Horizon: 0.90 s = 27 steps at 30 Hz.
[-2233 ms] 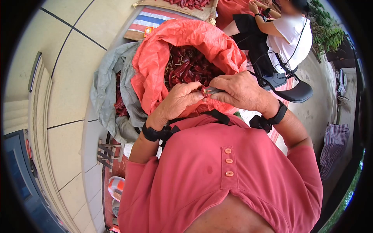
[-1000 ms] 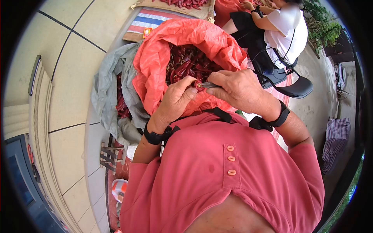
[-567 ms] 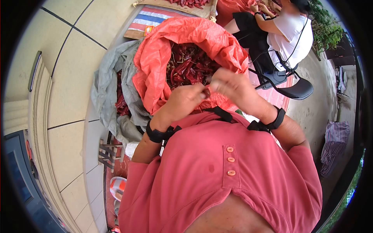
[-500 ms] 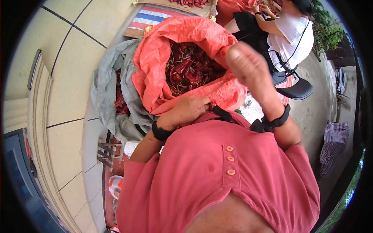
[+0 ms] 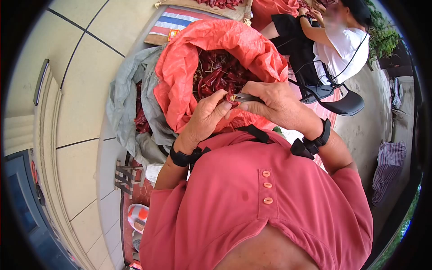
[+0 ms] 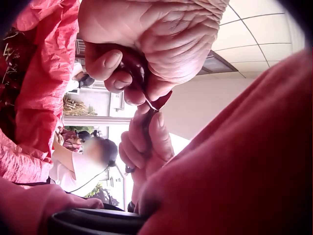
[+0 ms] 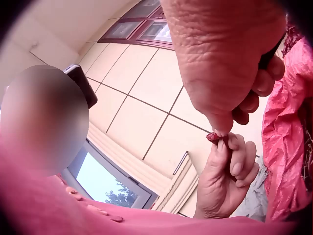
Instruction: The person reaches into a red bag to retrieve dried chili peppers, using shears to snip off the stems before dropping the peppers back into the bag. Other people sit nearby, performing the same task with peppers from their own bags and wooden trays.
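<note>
In the head view my left hand [image 5: 204, 118] pinches a dried red chili pepper [image 5: 232, 100], stem end toward the right. My right hand [image 5: 281, 105] grips a small grey metal blade [image 5: 246, 97], its tip right at the pepper's yellowish stem end. The left wrist view has the glossy pepper [image 6: 134, 66] lying along my left palm under the curled fingers. Part of a dark handle [image 7: 270, 56] shows inside my right fist in the right wrist view. Just beyond both hands, an open red woven bag [image 5: 173, 96] holds many dried red chilies [image 5: 216, 77].
A grey bag [image 5: 128, 92] with more chilies stands left of the red one. A striped sheet [image 5: 180, 20] and a tray of peppers [image 5: 220, 4] lie ahead. Another person in white [image 5: 344, 51] sits front right by a black chair [image 5: 344, 104]. A small wooden stool [image 5: 126, 177] is low left.
Half a second ago my right hand was raised to the right, away from the left. It has come back beside it with the blade at a pepper. My left hand has lifted from near the lap.
</note>
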Tool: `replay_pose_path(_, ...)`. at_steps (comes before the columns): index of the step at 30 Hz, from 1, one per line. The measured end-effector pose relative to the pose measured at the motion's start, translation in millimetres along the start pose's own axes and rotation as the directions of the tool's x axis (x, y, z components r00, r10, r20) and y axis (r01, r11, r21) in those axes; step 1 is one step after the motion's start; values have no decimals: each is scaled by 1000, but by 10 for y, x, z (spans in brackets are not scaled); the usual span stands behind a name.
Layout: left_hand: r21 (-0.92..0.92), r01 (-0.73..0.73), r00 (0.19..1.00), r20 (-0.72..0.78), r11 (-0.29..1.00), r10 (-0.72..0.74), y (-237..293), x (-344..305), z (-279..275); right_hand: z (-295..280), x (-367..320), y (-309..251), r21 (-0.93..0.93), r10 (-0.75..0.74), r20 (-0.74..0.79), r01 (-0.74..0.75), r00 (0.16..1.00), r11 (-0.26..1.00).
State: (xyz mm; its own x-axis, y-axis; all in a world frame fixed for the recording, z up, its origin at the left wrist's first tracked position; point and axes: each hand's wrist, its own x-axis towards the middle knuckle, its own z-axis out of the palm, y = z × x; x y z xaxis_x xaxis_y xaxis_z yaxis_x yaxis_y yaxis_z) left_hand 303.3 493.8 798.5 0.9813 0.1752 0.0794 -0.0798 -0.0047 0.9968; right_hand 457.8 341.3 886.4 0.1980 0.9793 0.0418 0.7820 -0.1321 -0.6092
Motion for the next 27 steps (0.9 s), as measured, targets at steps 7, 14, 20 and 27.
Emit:
replay_pose_path(7,-8,-1,1000,-30,1000,0,37,32,32,19,30,31,0,-7,73,7,997,1000)
replay_pose_path(14,23,45,999,17,999,-45,-69,34,59,103,9,171,105,-63,108,51,992,993)
replay_pose_path(20,-81,93,995,55,992,-89,-39,50,92,234,-29,300,284,-72,59,53,996,957)
replay_pose_path(27,-212,49,999,-6,976,-51,-24,47,127,185,-32,442,809,194,121,-210,974,549)
